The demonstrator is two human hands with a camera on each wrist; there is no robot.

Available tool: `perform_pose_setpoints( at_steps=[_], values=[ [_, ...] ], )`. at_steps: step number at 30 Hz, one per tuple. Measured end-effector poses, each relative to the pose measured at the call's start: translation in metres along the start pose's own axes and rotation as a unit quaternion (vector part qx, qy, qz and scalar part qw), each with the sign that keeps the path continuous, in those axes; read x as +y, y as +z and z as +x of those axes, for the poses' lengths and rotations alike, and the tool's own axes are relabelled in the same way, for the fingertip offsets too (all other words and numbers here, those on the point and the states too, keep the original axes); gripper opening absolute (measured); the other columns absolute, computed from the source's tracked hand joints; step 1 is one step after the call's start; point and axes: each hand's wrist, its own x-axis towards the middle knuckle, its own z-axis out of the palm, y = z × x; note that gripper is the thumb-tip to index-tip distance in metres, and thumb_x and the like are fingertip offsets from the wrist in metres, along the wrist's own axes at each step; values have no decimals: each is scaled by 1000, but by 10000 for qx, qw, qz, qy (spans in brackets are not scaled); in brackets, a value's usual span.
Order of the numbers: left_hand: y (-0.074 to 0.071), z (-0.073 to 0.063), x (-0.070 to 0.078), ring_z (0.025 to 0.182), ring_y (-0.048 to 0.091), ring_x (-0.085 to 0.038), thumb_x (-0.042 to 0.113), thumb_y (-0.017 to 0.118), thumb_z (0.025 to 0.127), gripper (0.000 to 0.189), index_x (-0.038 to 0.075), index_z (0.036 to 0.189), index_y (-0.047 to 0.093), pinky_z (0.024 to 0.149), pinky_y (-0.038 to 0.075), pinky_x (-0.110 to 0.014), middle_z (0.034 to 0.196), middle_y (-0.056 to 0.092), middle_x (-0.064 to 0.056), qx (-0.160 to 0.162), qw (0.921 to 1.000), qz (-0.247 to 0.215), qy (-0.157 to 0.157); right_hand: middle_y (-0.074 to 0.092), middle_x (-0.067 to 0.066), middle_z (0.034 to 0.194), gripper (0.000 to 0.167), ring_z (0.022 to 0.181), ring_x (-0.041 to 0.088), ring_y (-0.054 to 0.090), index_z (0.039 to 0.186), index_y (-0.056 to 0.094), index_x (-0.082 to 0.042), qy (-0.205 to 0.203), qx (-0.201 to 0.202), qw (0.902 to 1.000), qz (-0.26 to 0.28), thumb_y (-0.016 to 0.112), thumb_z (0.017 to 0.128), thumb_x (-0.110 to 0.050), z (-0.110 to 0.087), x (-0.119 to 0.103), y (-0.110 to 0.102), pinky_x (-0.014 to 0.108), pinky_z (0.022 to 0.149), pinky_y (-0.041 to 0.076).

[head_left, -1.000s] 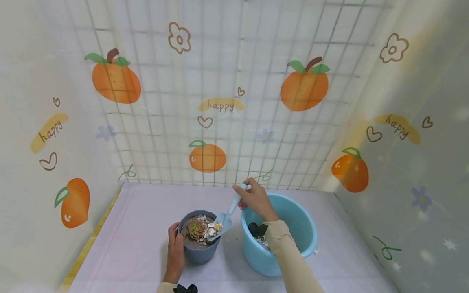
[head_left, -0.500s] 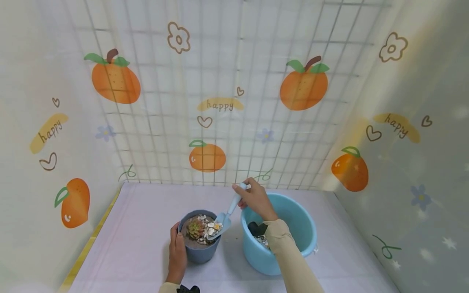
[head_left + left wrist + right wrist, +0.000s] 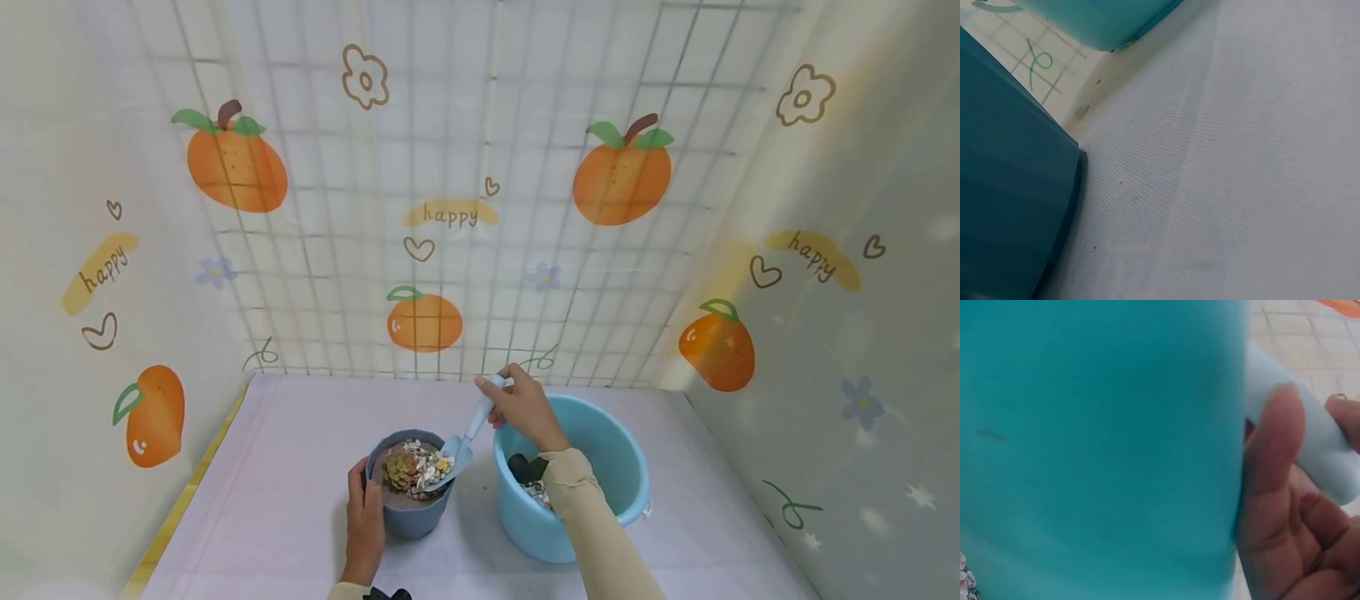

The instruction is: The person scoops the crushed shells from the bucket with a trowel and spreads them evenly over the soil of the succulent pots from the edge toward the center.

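Observation:
A small light-blue trowel slants down to the left, its blade at the right rim of a blue-grey flower pot. My right hand grips its handle above the bucket's left rim. White and coloured pebbles lie at the blade and over the soil. A green-and-red succulent grows in the middle of the pot. My left hand holds the pot's left side, thumb toward me. In the left wrist view the pot wall shows without the fingers.
A light-blue bucket stands right of the pot, with pebbles inside at its left. A black wrist camera on my right arm hangs over it. A white cloth covers the table. Printed curtains enclose the back and sides.
My left hand has shifted slightly right, and the pot with it by a very small amount. The right hand and the trowel stay almost where they were.

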Motion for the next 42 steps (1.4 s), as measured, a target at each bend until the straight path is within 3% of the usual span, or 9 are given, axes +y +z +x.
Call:
perform_pose_setpoints(
  at_steps=[17,26,36,42],
  values=[
    [1,-5,3,138,46,-35,17,42,104,47,3,148,39,111,38,-59,152,47,-23,386,9990,133,-174,70,12,73,41,59,25,68,110,55,-4,7,-32,10000,21,73,100,-40,-1,-1,1,37,60,61],
    [0,-4,2,146,37,-38,14,43,102,46,0,145,36,115,34,-59,156,40,-27,383,9991,45,-171,70,14,72,42,58,24,67,111,55,-5,41,-19,10000,-77,73,100,-41,0,0,1,36,58,60],
    [4,-7,5,145,39,-39,13,44,100,46,0,143,37,114,34,-61,154,42,-27,525,9985,75,-143,70,24,77,45,57,23,67,114,54,-4,80,-52,9999,-110,74,99,-42,0,0,1,38,57,60],
    [5,-7,4,146,37,-39,11,44,99,46,0,144,37,115,32,-61,155,41,-27,494,9986,149,-113,69,21,74,45,56,23,67,115,54,-4,136,-63,9998,-161,74,99,-41,0,-3,0,40,58,61]
  ],
)
